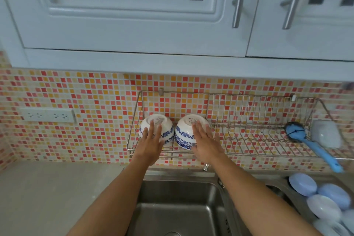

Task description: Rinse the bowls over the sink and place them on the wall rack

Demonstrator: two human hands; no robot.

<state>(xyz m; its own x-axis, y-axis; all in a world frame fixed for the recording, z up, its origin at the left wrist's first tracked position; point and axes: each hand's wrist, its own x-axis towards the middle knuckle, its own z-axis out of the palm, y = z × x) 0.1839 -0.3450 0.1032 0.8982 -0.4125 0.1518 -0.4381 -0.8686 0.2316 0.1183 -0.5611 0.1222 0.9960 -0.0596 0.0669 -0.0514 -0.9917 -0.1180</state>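
Observation:
Two white bowls with blue flower bands sit upside down, side by side, at the left end of the wire wall rack [249,140]. My left hand [151,143] lies over the left bowl [166,130], fingers spread on its base and side. Over the right bowl [183,132] rests my right hand [206,143], fingers extended across its top and right side. Both hands touch the bowls; a firm grip is not evident. The steel sink [178,207] lies below, under my forearms.
A blue-handled brush [306,140] and a white object [325,133] rest at the rack's right end. Several pale blue and white plates [323,197] stand right of the sink. Grey counter [57,197] at left, wall socket [47,115], cabinets [134,15] overhead.

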